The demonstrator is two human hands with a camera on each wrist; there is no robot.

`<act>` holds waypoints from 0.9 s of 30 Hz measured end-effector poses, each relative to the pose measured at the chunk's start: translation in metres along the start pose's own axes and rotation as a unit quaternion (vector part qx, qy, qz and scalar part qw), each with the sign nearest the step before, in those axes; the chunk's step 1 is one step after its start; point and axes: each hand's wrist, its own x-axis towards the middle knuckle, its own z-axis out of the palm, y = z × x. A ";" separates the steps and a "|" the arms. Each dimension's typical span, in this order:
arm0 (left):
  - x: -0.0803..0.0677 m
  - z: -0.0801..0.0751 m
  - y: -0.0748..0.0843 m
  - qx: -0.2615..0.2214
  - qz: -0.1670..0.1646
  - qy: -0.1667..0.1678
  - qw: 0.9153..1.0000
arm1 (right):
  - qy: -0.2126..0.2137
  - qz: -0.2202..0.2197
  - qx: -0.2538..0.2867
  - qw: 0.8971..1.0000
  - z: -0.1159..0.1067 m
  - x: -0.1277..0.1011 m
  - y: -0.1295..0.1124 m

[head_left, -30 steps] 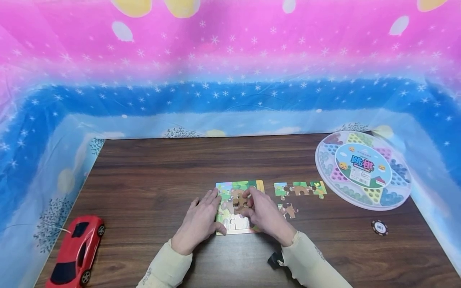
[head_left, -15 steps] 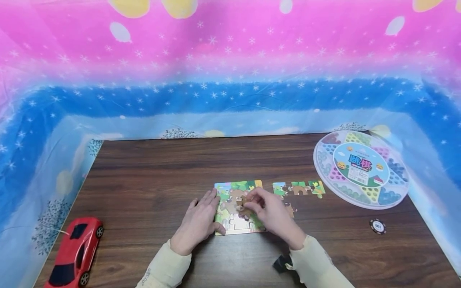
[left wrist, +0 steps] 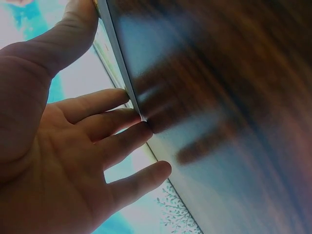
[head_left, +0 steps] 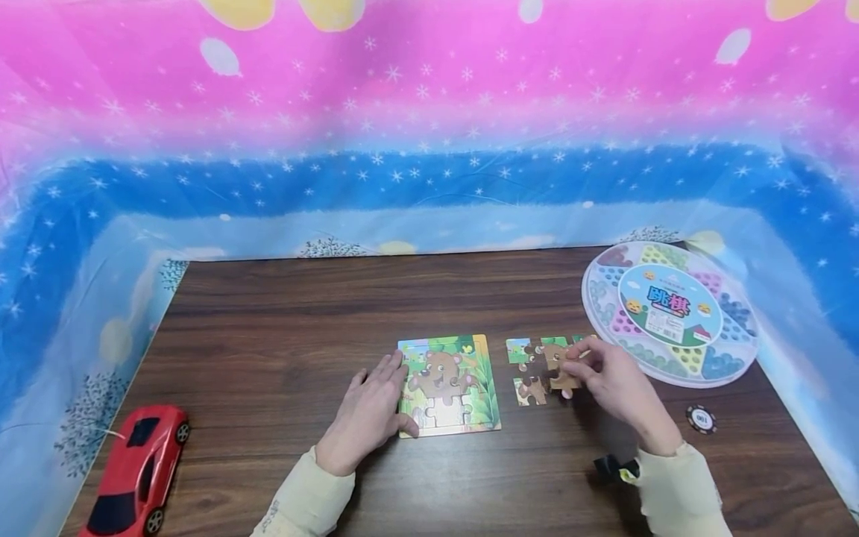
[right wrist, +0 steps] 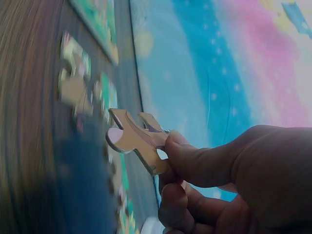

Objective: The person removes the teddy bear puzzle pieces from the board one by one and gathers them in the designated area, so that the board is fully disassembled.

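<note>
**A:** If you scan from the left, there's a red toy car (head_left: 137,468) at the table (head_left: 282,313) edge, then the left hand (head_left: 367,412) lying flat with fingers spread, pressing the left edge of the puzzle board (head_left: 448,384). The board looks mostly filled. Right of it sit the loose pieces (head_left: 530,369), and the right hand (head_left: 614,384) pinches a puzzle piece (right wrist: 139,141) between thumb and fingers, lifted just off the wood.

**B:** What could go wrong, you reckon?

**A:** The pinch is only on one tab, so the piece could twist or drop. That hand also hovers right over the loose ones, so a sleeve could scatter them.

**B:** Any containers?

**A:** The round clear checkers case (head_left: 671,313) far right, lid shut, with coloured marbles in its compartments. A poker chip (head_left: 702,420) lies on the table near it.
</note>
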 end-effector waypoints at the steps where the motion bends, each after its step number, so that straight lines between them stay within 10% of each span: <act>1: 0.000 0.000 0.000 0.001 0.000 0.000 1.000 | -0.003 0.005 -0.004 1.000 -0.002 0.000 0.005; 27: 0.001 -0.001 0.001 0.001 -0.006 -0.008 1.000 | -0.013 0.027 -0.048 0.998 0.012 0.001 0.026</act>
